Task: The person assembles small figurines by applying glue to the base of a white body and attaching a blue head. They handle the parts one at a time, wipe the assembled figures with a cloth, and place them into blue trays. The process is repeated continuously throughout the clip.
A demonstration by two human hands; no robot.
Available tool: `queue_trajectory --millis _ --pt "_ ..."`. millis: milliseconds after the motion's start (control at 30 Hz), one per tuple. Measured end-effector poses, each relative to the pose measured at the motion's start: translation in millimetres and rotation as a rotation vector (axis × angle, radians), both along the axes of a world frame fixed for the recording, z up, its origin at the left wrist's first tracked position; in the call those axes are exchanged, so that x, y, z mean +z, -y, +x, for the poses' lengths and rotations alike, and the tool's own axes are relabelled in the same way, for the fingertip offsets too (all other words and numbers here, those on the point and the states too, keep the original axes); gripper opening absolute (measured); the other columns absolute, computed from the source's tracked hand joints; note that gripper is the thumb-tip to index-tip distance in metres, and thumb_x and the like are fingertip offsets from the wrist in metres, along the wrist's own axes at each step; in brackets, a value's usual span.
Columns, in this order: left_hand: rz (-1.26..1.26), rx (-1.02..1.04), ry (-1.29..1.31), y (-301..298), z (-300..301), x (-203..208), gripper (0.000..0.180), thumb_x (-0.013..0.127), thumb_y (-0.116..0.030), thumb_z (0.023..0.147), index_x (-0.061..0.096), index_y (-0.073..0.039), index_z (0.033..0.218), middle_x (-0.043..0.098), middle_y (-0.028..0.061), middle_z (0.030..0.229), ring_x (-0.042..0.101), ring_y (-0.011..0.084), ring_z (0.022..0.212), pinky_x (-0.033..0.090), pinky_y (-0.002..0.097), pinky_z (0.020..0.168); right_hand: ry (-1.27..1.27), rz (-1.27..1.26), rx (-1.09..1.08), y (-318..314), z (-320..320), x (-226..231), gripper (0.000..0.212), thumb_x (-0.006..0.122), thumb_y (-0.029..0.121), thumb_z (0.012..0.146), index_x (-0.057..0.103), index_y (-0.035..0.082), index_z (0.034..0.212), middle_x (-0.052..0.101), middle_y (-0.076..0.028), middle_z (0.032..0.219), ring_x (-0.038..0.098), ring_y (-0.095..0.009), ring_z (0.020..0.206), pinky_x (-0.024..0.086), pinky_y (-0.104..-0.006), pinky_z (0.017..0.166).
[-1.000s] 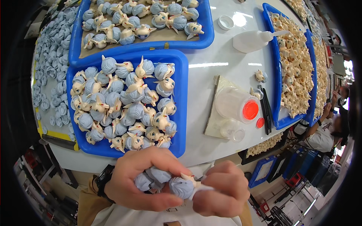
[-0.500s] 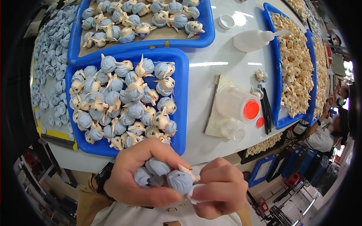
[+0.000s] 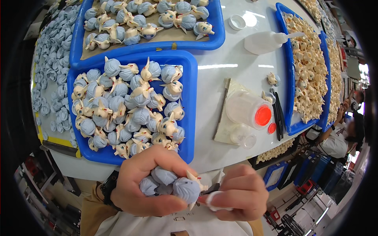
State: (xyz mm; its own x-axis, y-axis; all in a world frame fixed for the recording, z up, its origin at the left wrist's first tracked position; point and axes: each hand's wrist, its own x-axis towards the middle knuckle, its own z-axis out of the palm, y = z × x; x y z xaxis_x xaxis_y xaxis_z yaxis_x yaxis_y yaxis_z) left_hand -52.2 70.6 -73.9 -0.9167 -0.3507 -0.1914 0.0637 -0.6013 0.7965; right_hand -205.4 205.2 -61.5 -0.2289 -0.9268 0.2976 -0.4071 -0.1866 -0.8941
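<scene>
My left hand point(image 3: 147, 185) is closed around a small doll head point(image 3: 186, 190) with blue-grey hair and a pale pointed ear. Tucked in the same palm are loose blue-grey hair pieces point(image 3: 163, 176). Just to the right, my right hand point(image 3: 242, 192) is closed, with a small white cloth-like piece point(image 3: 216, 201) at its fingertips, a little apart from the head. Beyond my hands, a blue tray point(image 3: 190, 118) holds many similar doll heads point(image 3: 141, 115) piled together.
Another blue tray point(image 3: 217, 23) of heads stands behind. Loose hair pieces point(image 3: 55, 59) cover the left side. To the right are a squeeze bottle point(image 3: 263, 43), a red-lidded jar point(image 3: 244, 108), black tweezers point(image 3: 278, 116) and a blue tray point(image 3: 290, 78) of pale parts. A co-worker point(image 3: 336, 139) sits far right.
My right hand has drawn away to the right from the doll head, taking the white piece with it. The left hand keeps its hold, almost unmoved.
</scene>
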Motion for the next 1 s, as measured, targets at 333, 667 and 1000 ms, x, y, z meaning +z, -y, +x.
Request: queue_trajectory --millis 333,667,1000 --pt "0.106 0.013 -0.046 -2.2 -1.1 -0.9 0.037 0.067 -0.009 0.074 0.045 0.004 0.101 0.057 0.0156 0.099 0.054 0.0131 0.087 0.043 0.0258 0.075 0.083 -0.056 0.041 4.1 -1.2 -0.6 0.022 0.069 0.002 0.057 0.063 0.002 0.078 0.052 -0.007 0.071 0.051 -0.016 0.06 0.039 -0.0228 0.049" --pt "0.004 0.03 0.003 -1.8 -1.7 -4.7 0.037 0.068 -0.013 0.074 0.047 0.003 0.1 0.056 0.0135 0.097 0.053 0.0119 0.086 0.042 0.0249 0.074 -0.238 -0.052 -0.257 15.3 22.6 1.3 0.029 0.064 0.002 0.049 0.064 0.009 0.076 0.049 -0.002 0.068 0.045 -0.013 0.052 0.033 -0.0221 0.043" --pt "0.138 -0.02 -0.064 -2.0 -2.1 -5.0 0.038 0.067 -0.009 0.074 0.044 0.003 0.103 0.055 0.014 0.102 0.052 0.0117 0.09 0.042 0.0252 0.076 -0.15 -0.101 -0.279 12.8 20.1 -1.1 0.021 0.067 0.005 0.057 0.058 0.011 0.075 0.045 -0.004 0.078 0.047 -0.016 0.06 0.037 -0.0225 0.05"
